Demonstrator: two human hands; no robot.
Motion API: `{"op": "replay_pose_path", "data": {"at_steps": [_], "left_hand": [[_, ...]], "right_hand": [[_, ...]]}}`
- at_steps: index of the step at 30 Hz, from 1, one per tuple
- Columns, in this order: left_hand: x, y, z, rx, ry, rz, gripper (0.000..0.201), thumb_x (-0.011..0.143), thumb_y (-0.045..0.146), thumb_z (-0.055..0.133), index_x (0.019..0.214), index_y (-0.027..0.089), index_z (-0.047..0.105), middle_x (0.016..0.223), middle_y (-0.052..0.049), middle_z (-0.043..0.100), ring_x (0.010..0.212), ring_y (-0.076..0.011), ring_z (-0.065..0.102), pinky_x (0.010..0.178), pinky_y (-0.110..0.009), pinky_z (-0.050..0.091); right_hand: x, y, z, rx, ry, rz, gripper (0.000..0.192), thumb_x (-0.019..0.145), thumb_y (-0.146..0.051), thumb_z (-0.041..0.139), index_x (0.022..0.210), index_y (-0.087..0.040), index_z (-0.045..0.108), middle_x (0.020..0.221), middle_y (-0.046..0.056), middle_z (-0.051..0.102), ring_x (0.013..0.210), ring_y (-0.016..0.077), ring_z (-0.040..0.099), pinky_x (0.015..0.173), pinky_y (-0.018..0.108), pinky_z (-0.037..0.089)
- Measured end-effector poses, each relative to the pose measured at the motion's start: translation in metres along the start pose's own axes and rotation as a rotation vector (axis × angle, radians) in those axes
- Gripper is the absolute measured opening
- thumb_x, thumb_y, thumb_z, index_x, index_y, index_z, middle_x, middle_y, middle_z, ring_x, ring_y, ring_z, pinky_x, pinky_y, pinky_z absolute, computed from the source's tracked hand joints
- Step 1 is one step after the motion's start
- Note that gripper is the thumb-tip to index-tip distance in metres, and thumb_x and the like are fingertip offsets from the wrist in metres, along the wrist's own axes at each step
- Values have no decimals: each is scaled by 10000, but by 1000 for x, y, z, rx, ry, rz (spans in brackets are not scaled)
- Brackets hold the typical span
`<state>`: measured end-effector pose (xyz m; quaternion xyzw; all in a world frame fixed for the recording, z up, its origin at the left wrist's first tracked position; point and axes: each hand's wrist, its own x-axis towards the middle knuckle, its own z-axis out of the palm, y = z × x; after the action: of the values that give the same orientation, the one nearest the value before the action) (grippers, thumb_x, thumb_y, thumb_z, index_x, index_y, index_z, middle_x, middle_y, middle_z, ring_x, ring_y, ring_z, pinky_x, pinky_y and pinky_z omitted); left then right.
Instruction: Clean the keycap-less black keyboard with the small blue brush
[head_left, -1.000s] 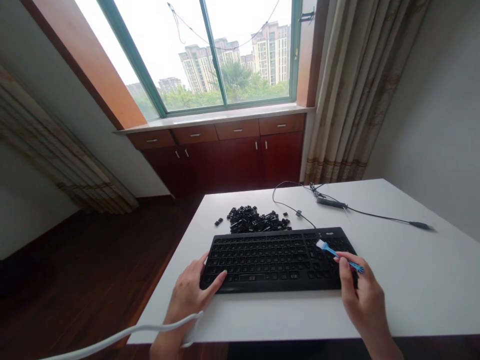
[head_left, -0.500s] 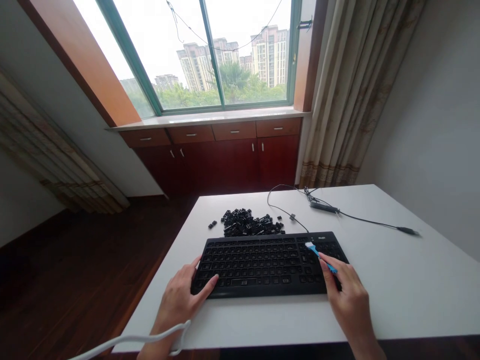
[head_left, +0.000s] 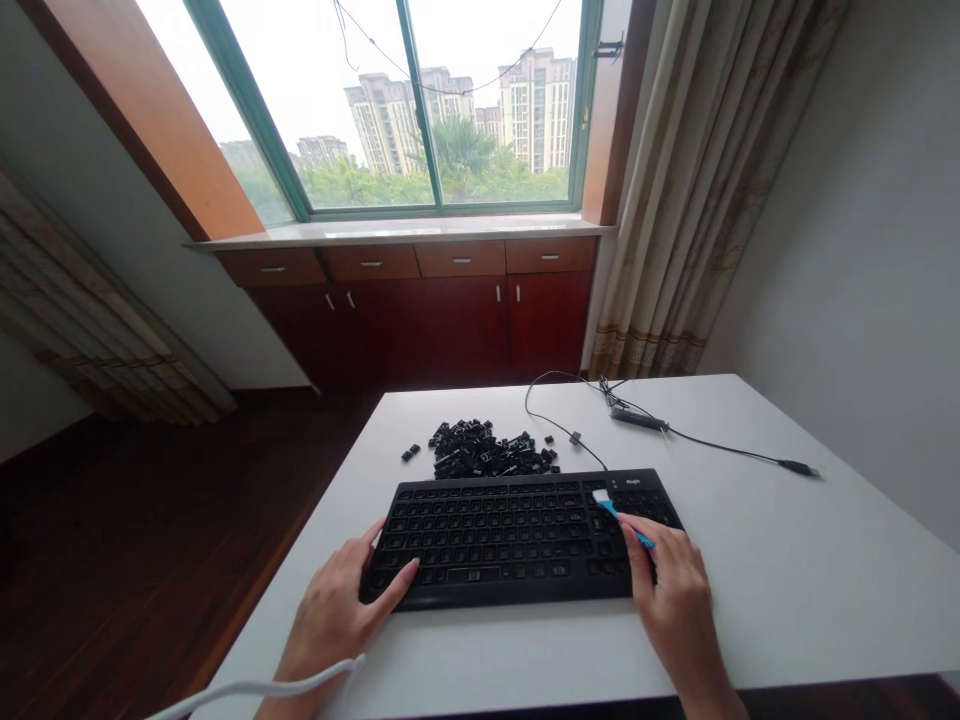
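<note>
Head view: one flat black plastic keyboard with its keycaps taken off lies lengthwise near the front edge of one white rectangular table. Behind it, close to its far edge, sits one heap of loose black keycaps, with two stray keycaps lying apart to the left; the caps in the heap are too many and too small to count. One thin black cable loops from the keyboard's far edge toward one dark oblong adapter, whose lead ends in one plug far to the right. Two hands are visible. The left hand lies palm down, fingers spread and loosely extended, resting on the keyboard's front left corner and gripping nothing. The right hand is closed around the handle of one small blue plastic brush, its white bristles touching the keyboard's upper right section.
</note>
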<state>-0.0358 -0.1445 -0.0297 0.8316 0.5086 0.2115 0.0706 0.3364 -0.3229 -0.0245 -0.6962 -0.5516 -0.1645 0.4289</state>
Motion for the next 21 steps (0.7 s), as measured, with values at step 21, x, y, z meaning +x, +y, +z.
{"op": "replay_pose_path", "data": {"at_steps": [21], "left_hand": [[-3,-9,7,1,0,-10,678,870,678,568,1408,279,466,1186,-54,667,1042,-262,647,907,-398,546]], "right_hand": [[-2,-6,-10,73,52,-23,302,942,-159,606,1232,-238,629,1087,64,726,969,236,662,861,402,522]]}}
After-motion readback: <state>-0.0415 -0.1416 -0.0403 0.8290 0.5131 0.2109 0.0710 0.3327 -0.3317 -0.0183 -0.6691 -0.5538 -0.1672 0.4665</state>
